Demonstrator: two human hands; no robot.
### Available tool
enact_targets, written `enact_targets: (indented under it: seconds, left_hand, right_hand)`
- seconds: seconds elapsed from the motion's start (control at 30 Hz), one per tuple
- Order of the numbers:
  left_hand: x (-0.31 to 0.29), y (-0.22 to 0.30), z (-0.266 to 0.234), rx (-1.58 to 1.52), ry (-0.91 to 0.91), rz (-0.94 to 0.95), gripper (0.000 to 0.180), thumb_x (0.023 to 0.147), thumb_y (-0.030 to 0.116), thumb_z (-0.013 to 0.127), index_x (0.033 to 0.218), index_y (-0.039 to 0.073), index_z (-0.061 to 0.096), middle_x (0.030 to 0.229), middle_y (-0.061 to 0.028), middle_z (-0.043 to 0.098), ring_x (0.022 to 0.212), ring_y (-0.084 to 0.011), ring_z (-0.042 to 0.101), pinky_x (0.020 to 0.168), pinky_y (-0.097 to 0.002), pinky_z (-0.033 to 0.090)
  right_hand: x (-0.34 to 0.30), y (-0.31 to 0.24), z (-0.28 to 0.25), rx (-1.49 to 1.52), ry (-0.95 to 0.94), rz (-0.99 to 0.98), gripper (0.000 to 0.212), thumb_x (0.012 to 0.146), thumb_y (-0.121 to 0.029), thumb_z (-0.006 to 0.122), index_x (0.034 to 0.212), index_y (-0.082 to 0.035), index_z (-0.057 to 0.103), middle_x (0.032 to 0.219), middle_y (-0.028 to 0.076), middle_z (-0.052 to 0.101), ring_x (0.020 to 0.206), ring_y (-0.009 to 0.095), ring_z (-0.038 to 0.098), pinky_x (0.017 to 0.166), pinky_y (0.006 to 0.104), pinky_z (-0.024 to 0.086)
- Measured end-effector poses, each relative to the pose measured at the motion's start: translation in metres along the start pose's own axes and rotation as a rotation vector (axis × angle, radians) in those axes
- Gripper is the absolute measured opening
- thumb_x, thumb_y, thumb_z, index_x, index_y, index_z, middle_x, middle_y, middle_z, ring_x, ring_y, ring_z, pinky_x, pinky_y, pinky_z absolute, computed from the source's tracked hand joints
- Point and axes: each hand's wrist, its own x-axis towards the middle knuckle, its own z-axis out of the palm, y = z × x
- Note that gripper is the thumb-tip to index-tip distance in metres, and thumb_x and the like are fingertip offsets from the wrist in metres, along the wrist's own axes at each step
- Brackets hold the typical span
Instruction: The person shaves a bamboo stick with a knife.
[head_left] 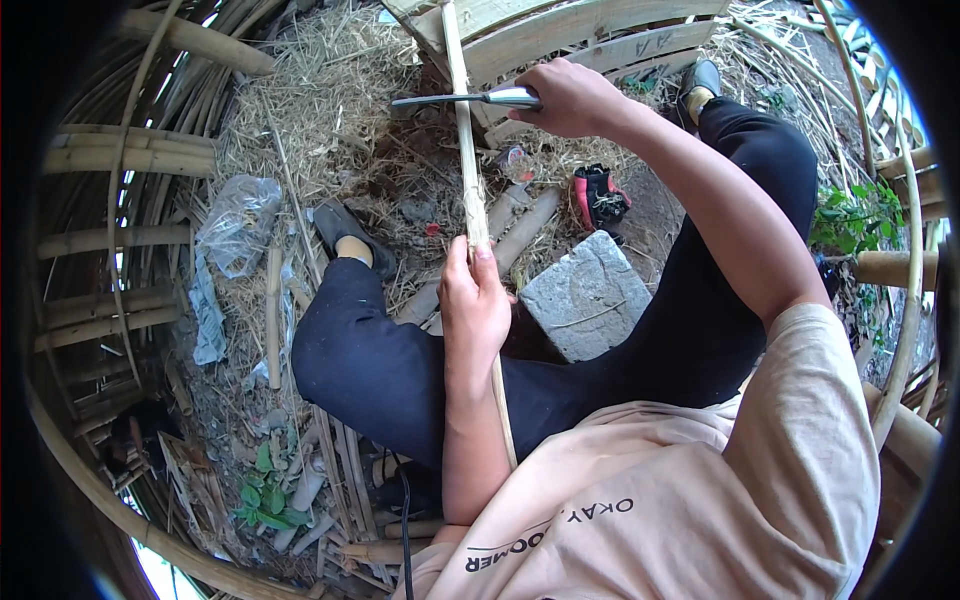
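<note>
My left hand point(472, 300) grips a long thin bamboo strip point(466, 150) that runs from my lap up toward the top of the view. My right hand point(572, 98) holds a knife point(470, 98) by its handle. Its dark blade lies across the strip, pointing left, well above my left hand. I sit with dark trousers, legs spread, a shoe on each foot.
A grey stone block point(588, 292) sits between my legs. Red-and-black gloves point(598, 196) lie beyond it. A wooden pallet point(580, 35) stands at the top. Bamboo poles point(130, 160), curved strips, straw and a crumpled plastic bag point(238, 222) surround me on the left.
</note>
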Motion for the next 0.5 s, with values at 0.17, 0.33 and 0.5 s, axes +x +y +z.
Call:
enact_targets:
  seconds: [0.17,0.33,0.5]
  left_hand:
    - [-0.002,0.007,-0.001,-0.434,-0.158,-0.182,0.027,0.107,0.027,0.044,0.117,0.004,0.053,0.080,0.0016,0.051,0.068,-0.0042,0.047,0.046,-0.0202,0.040]
    - [-0.004,0.020,0.004,-0.500,-0.144,-0.223,0.026,0.107,0.031,0.043,0.112,0.007,0.052,0.076,0.0044,0.046,0.057,-0.0003,0.037,0.045,-0.0169,0.032]
    - [-0.002,0.008,0.020,-0.330,-0.114,-0.115,0.028,0.107,0.036,0.043,0.108,0.009,0.052,0.072,0.0065,0.042,0.055,0.0009,0.033,0.043,-0.0165,0.028]
  right_hand:
    - [-0.008,0.004,-0.005,-0.040,-0.016,-0.046,0.030,0.084,-0.035,0.072,0.089,-0.006,0.071,0.078,0.017,0.070,0.075,0.037,0.069,0.071,0.0473,0.056]
    - [-0.017,0.001,-0.013,-0.013,0.000,-0.032,0.027,0.085,-0.031,0.072,0.088,-0.004,0.070,0.076,0.015,0.069,0.076,0.036,0.068,0.069,0.0454,0.055]
    - [-0.022,-0.001,-0.018,-0.077,-0.026,0.012,0.028,0.085,-0.032,0.072,0.085,-0.004,0.070,0.076,0.017,0.069,0.074,0.037,0.069,0.069,0.0460,0.055]
